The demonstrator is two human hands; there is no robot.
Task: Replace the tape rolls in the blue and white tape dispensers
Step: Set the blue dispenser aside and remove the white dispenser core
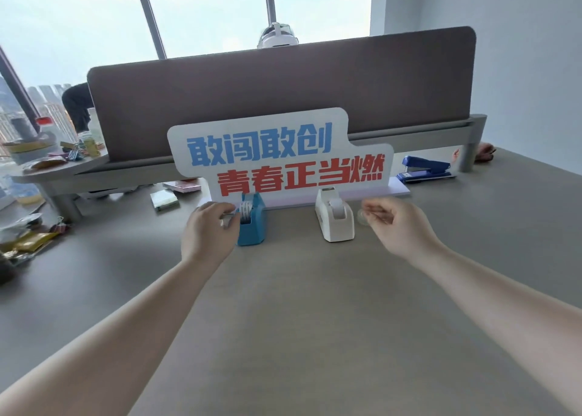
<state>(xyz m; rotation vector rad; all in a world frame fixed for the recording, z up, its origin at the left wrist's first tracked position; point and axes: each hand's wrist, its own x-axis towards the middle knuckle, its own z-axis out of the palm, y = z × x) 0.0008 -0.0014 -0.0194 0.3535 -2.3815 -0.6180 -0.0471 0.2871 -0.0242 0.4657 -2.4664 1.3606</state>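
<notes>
Grey surface (299, 305) carries both dispensers. The left hand (209, 231) pinches something small against the blue dispenser (252, 226); the right hand (395, 223), loosely curled, empty, hovers beside the white dispenser (335, 223). Behind stands a sign (280, 154).

Both arms stretched fwd, left hand (209, 226) fingers curled, right hand (395, 223) loosely cupped, palm left

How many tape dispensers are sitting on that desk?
2. The blue plastic tape dispenser stands left of centre by the left hand; the white plastic tape dispenser stands to its right. Clutter at the far left might hide others.
</notes>
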